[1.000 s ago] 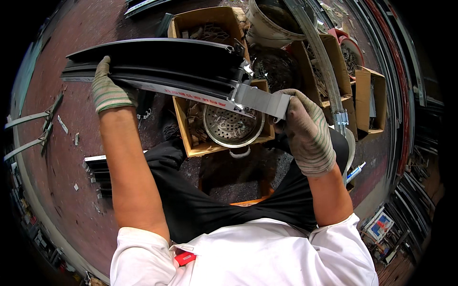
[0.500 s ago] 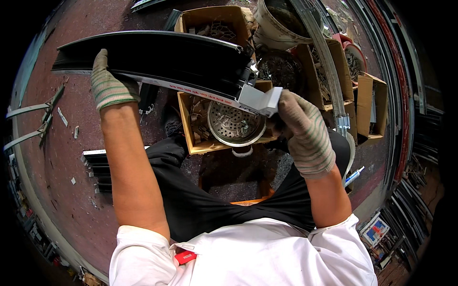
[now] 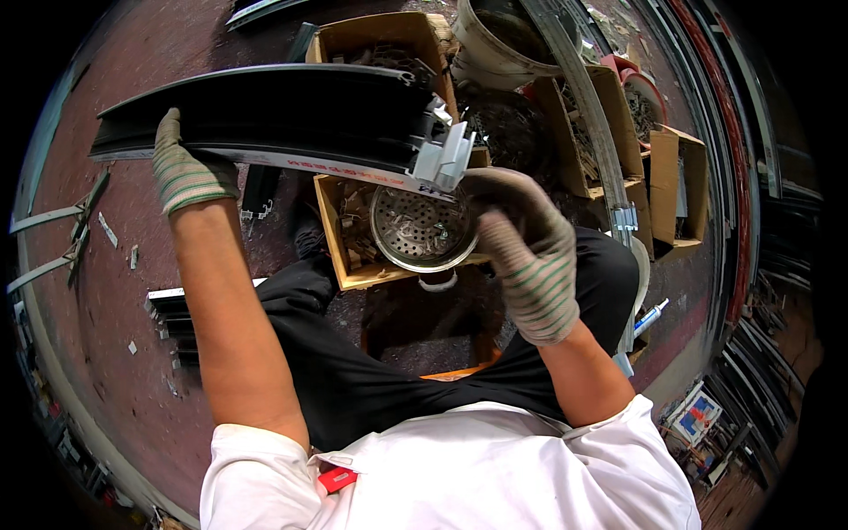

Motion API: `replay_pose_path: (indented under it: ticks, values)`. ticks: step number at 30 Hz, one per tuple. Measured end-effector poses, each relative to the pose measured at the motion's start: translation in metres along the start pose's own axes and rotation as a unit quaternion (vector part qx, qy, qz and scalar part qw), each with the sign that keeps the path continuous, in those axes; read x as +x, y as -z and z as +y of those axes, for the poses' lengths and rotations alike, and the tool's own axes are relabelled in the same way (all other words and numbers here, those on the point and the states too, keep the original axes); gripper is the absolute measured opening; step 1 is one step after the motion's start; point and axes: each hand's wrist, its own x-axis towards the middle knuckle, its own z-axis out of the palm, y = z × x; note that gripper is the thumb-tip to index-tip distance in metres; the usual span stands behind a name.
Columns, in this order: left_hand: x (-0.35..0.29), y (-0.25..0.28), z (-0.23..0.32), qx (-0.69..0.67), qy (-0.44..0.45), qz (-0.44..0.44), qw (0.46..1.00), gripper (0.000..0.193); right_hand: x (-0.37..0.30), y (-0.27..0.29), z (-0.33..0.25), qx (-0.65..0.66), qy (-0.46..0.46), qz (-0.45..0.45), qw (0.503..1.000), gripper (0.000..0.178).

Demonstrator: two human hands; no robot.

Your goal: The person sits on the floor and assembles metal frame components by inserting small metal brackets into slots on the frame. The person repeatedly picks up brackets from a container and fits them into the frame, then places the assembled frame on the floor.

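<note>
A long black metal profile (image 3: 291,110) with a pale printed lower edge lies across in front of me, raised above the boxes. Wrapped round its left part is my left hand (image 3: 190,172), in a striped knit glove, thumb up against the black inner face. A silver-grey bracket (image 3: 443,161) sits at the profile's right end. Close by its lower right side is my gloved right hand (image 3: 534,256), fingers curved and thumb apart, with nothing visible between them. Whether its fingertips touch the bracket, I cannot tell. Below that end, a perforated metal strainer bowl (image 3: 415,234) holds small bits.
A wooden box (image 3: 353,281) holds the bowl and small parts. Cardboard boxes (image 3: 676,190) and a dirty white bucket (image 3: 499,53) stand beyond. A long metal rail (image 3: 587,106) slants down at the right. More profiles (image 3: 168,322) lie by my left forearm.
The bracket has turned more upright and lies closer against the profile's end. My right hand has come off its outer end and moved down and left; the profile has shifted slightly left.
</note>
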Motion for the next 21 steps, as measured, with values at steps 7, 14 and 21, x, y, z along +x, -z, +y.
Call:
replay_pose_path:
  ticks: [7,14,21]
  values:
    - [0.017,0.017,-0.003,0.039,-0.003,-0.052,0.998,0.047,0.013,0.016,0.0,-0.103,0.054,-0.013,0.993,0.03]
    - [0.049,0.034,0.002,0.048,0.016,-0.048,0.998,0.049,0.044,0.188,0.005,-0.271,0.13,0.252,0.92,0.02]
    - [0.055,0.031,-0.002,0.065,0.033,-0.023,0.997,0.045,-0.005,0.33,0.083,-0.666,-0.037,0.365,0.649,0.046]
